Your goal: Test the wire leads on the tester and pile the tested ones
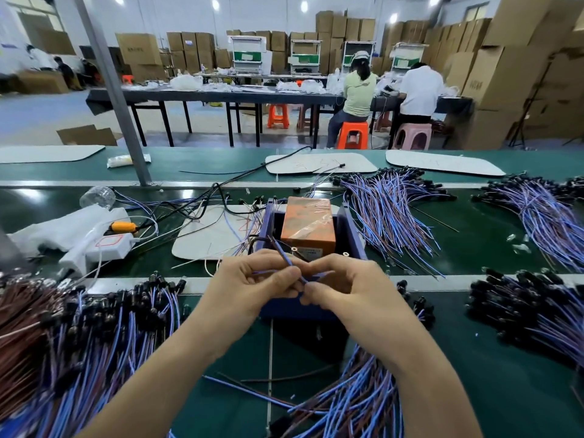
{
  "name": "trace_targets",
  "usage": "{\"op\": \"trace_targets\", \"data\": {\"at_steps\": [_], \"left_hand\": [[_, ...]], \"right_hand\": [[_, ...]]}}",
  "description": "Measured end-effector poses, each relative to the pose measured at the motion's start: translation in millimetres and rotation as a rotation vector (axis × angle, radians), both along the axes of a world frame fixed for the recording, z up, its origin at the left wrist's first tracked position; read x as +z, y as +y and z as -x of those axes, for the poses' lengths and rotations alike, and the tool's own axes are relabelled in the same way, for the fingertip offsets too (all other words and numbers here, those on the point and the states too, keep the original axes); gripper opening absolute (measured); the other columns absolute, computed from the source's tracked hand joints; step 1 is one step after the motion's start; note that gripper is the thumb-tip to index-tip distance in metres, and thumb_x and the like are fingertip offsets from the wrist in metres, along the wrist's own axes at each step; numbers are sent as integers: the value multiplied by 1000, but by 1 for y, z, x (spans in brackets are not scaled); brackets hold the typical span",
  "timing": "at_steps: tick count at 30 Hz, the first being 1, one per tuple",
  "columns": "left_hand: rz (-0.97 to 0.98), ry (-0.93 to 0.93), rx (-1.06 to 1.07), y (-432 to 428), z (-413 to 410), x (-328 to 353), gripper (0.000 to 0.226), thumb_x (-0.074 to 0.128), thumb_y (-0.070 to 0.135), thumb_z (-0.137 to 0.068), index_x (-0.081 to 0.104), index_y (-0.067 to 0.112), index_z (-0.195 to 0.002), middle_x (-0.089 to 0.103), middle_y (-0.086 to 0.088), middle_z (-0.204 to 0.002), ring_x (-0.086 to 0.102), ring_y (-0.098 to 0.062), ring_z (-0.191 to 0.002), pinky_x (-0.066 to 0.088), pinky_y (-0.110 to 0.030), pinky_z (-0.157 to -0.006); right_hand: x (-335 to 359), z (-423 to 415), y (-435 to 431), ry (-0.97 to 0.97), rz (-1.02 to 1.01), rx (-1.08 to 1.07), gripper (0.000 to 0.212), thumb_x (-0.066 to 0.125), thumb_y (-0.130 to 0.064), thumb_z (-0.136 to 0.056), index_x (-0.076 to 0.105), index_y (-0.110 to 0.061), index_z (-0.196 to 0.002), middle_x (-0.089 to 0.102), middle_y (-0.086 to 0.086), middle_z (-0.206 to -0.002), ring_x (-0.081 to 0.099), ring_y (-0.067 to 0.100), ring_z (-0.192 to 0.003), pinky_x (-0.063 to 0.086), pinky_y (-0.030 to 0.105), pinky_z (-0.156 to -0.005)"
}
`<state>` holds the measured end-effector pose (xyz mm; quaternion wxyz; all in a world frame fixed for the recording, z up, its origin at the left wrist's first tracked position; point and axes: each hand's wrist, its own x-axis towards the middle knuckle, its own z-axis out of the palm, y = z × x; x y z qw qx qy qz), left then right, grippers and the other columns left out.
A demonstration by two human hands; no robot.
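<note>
Nearest the camera, a heap of blue and brown wire leads (347,403) fans out across the green bench (493,390) at bottom centre, and a second, bigger heap (69,343) with black end caps lies to the left. Above them the person's two hands meet just in front of the tester (308,227). The left hand (252,289) and the right hand (346,290) both have curled fingers, and the thumb and fingertips of each pinch the same single blue wire lead (289,263). It runs up from the fingers towards the tester's blue housing (350,232), which holds an orange block wrapped in clear film.

A third heap (521,308) sits to the right of the hands. Beyond it two more heaps (388,213) (543,213) spread on the belt, making five in all.

Left of the tester a pale mat (205,238) carries loose wires. A white power strip (109,245) with an orange plug (123,227) lies further left, and a clear bottle (98,197) rests on its side behind it. Three more pale mats (47,153) (319,164) (442,162) line the far side of the bench, and a grey post (110,90) rises there.

In the background two people (358,90) (418,90) sit with their backs turned at a long dark table (221,96), before stacked cardboard boxes (512,74).
</note>
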<state>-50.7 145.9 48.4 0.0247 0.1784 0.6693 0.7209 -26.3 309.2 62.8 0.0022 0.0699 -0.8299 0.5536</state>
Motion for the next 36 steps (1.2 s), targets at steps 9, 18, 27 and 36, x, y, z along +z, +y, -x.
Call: {"op": "trace_targets", "data": {"at_steps": [9, 18, 27, 36], "left_hand": [[-350, 314, -2, -19, -8, 23, 19, 69, 41, -78, 76, 25, -85, 73, 6, -86, 68, -6, -76, 53, -15, -70], [-323, 307, -64, -22, -13, 23, 20, 69, 44, -79, 75, 26, -85, 70, 9, -76, 66, -2, -71, 51, -14, -61], [-132, 95, -35, -16, -2, 18, 19, 62, 25, -76, 77, 18, -86, 67, -4, -66, 57, -9, -51, 48, -16, -50], [188, -112, -81, 2, 6, -7, 10, 63, -3, -83, 56, 1, -77, 70, -11, -65, 61, -14, -50, 51, -20, -49]], "right_hand": [[-1, 2, 42, 14, -94, -178, 14, 70, -29, -85, 77, -22, -74, 73, -4, -69, 62, 10, -64, 47, 23, -68], [17, -14, 46, 362, -176, -342, 29, 76, -3, -78, 73, -32, -77, 70, -12, -71, 64, 2, -67, 47, 7, -65], [7, -21, 58, -268, -399, 22, 53, 42, 13, -85, 64, -34, -93, 65, -8, -101, 64, 17, -54, 54, 28, -55], [17, -24, 33, -300, -194, 378, 47, 78, -48, -67, 61, -49, -111, 68, -20, -104, 58, 17, -42, 46, 24, -43]]}}
